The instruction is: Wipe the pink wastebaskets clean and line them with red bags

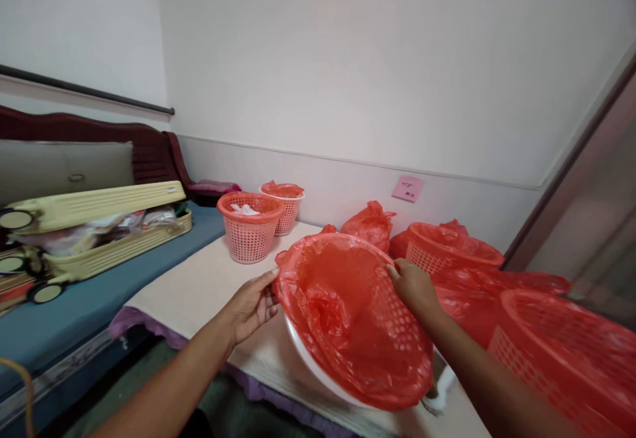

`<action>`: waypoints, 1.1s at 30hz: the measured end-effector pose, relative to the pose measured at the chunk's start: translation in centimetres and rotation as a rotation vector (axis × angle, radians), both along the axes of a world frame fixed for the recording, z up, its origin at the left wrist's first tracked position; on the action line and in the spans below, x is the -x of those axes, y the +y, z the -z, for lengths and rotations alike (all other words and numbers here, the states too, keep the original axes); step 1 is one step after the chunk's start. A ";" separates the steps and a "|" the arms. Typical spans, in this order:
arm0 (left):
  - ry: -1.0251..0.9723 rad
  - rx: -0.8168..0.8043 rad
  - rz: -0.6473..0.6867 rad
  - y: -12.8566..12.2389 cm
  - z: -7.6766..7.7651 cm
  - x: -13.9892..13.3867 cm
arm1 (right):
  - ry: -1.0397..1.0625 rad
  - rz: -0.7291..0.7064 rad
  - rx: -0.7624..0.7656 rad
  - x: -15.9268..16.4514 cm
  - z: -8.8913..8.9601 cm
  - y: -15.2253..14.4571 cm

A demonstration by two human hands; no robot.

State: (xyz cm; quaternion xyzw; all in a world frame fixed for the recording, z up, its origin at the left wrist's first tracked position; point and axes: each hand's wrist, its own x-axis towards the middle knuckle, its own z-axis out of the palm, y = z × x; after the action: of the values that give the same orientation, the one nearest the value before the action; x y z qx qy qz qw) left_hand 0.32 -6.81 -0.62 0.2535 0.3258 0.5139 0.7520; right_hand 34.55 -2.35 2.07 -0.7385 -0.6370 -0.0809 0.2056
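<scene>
A white plastic basket (309, 366) is tilted so its mouth faces me. A thin red plastic bag (360, 332) lines it and is folded over most of the rim; the holes of the basket wall show through the bag. On the left side of the rim, my left hand (254, 307) pinches the bag's edge between thumb and fingers. My right hand (413, 287) grips the bag at the upper right of the rim, with its fingertips partly hidden. White rim shows bare along the lower left.
Two bag-lined baskets (251, 234) stand at the back left of the covered table (186, 285). Red baskets (561, 345) and a crumpled red bag (370, 222) are on the right. A half-open yellow suitcase (119, 246) lies on the bed (99, 319). A pink note (408, 188) is on the wall.
</scene>
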 end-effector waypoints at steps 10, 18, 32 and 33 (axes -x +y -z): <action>-0.062 0.044 0.021 0.2 1.3 -1.1 | 0.063 0.011 0.021 -1.2 0.4 1.0; -0.145 0.133 -0.035 0.1 2.7 -3.3 | 0.143 0.042 0.066 -1.5 0.6 1.9; 0.236 -0.050 -0.203 1.3 0.2 -3.4 | 0.243 0.069 0.070 -2.6 2.0 3.2; 0.285 -0.084 -0.205 1.5 -0.3 -3.3 | 0.249 0.071 0.072 -2.6 2.1 3.3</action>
State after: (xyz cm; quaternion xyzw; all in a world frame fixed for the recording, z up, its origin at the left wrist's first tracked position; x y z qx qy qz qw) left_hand 3.64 -5.34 -0.30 0.3202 0.4316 0.5599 0.6307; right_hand 37.18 0.90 -0.01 -0.7719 -0.5824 0.0269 0.2534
